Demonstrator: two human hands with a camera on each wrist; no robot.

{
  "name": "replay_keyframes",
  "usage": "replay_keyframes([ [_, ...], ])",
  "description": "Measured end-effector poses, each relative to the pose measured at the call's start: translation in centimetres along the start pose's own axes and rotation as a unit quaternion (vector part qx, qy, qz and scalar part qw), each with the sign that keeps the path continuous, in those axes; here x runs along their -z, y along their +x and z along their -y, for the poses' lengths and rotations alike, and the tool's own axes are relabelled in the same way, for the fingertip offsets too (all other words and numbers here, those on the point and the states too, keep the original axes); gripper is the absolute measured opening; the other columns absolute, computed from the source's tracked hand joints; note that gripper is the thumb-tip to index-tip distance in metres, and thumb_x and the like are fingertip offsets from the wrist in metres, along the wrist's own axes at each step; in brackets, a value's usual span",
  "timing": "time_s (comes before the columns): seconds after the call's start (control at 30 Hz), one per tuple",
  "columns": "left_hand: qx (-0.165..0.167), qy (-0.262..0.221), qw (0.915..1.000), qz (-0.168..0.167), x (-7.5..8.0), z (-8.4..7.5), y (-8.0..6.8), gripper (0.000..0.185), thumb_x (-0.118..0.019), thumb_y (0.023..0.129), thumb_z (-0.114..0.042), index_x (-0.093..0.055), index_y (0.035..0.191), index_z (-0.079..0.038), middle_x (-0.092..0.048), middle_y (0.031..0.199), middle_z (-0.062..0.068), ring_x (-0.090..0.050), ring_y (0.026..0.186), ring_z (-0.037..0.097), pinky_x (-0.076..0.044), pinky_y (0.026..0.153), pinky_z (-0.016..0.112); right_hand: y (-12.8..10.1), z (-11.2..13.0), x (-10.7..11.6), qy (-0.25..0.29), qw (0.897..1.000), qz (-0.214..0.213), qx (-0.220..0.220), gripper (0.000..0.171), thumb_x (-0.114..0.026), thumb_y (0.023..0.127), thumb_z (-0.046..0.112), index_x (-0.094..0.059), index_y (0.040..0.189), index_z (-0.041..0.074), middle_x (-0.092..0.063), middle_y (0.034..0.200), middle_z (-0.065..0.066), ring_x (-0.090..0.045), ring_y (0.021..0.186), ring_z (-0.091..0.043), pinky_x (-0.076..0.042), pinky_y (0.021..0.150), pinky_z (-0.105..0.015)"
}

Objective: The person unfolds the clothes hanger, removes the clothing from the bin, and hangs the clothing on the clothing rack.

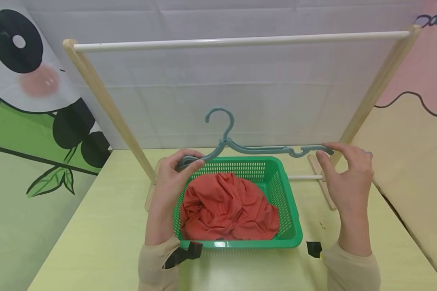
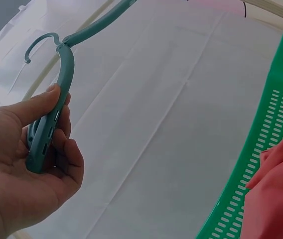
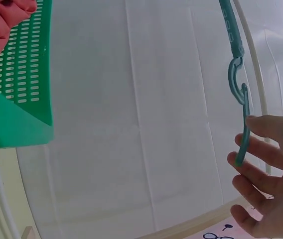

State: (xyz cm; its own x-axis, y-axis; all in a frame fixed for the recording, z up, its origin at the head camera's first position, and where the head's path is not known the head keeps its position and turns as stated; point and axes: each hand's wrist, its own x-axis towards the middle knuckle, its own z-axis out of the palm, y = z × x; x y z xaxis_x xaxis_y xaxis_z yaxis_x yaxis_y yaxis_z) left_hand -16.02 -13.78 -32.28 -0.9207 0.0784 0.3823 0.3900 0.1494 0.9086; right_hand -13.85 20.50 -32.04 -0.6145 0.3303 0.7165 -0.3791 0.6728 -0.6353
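A teal plastic hanger [image 1: 240, 147] is held level above the far rim of a green basket [image 1: 291, 226]. My left hand [image 1: 175, 171] grips its left end between thumb and fingers; in the left wrist view that hand [image 2: 44, 149] curls round the hanger's arm [image 2: 64, 84]. My right hand [image 1: 340, 169] pinches the right tip with thumb and fingers, and the right wrist view shows that hand [image 3: 263, 159] on the hanger's tip [image 3: 242, 142]. A crumpled red garment [image 1: 227, 208] lies in the basket.
A wooden clothes rack [image 1: 98, 95] with a white top rail [image 1: 240, 40] stands behind the basket on the pale yellow table [image 1: 105, 242]. A white cloth backdrop hangs behind. A panda picture covers the left wall, and a pink and cream wall is on the right.
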Motion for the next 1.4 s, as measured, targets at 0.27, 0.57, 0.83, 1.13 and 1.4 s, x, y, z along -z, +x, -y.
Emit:
replay_keyframes([
  [0.27,0.004,-0.004,0.9998,0.018,-0.4,0.2,0.1,0.018,-0.068,0.085,-0.016,-0.067,0.100,-0.008,-0.064,0.079,0.000,-0.053,0.070,0.013,-0.046,0.066,0.025,-0.2,0.7,-0.4,-0.018,0.995,0.063,0.081,0.022,-0.080,0.070,0.009,-0.075,0.091,0.014,-0.068,0.098,-0.008,-0.045,0.097,-0.011,-0.020,0.087,-0.034],
  [0.57,-0.009,-0.013,0.9994,0.030,-0.4,0.1,-0.1,0.021,-0.068,0.086,-0.017,-0.065,0.102,-0.005,-0.065,0.083,-0.005,-0.058,0.074,0.011,-0.049,0.068,0.023,-0.7,1.2,-0.7,-0.013,0.996,0.044,0.081,0.018,-0.082,0.069,0.009,-0.076,0.086,0.011,-0.064,0.081,-0.009,-0.040,0.090,0.006,-0.025,0.084,-0.025],
  [0.83,-0.013,-0.003,0.9996,0.025,-0.6,0.1,-0.2,0.018,-0.068,0.085,-0.016,-0.067,0.101,-0.007,-0.064,0.089,-0.001,-0.061,0.078,0.011,-0.051,0.072,0.026,-1.1,1.4,-0.7,-0.027,0.998,0.036,0.047,0.019,-0.081,0.069,0.009,-0.077,0.087,0.011,-0.062,0.081,-0.008,-0.039,0.086,0.005,-0.027,0.076,-0.017],
  [1.13,-0.017,-0.007,0.9998,0.009,-0.5,-0.1,-0.2,0.016,-0.067,0.086,-0.012,-0.067,0.100,-0.005,-0.062,0.095,0.000,-0.062,0.082,0.013,-0.051,0.074,0.023,-1.3,0.9,-0.5,-0.042,0.993,0.100,0.048,0.018,-0.078,0.073,0.007,-0.075,0.090,0.010,-0.065,0.087,-0.009,-0.045,0.086,-0.011,-0.029,0.074,-0.021],
  [1.4,-0.003,-0.004,1.0000,0.001,-0.3,-0.2,-0.1,0.017,-0.068,0.085,-0.013,-0.068,0.099,-0.005,-0.063,0.095,-0.001,-0.063,0.082,0.013,-0.052,0.076,0.023,-1.0,1.0,-0.2,-0.022,0.982,0.177,0.067,0.019,-0.068,0.080,-0.003,-0.072,0.094,0.009,-0.066,0.092,-0.010,-0.041,0.087,-0.019,-0.027,0.075,-0.033],
])
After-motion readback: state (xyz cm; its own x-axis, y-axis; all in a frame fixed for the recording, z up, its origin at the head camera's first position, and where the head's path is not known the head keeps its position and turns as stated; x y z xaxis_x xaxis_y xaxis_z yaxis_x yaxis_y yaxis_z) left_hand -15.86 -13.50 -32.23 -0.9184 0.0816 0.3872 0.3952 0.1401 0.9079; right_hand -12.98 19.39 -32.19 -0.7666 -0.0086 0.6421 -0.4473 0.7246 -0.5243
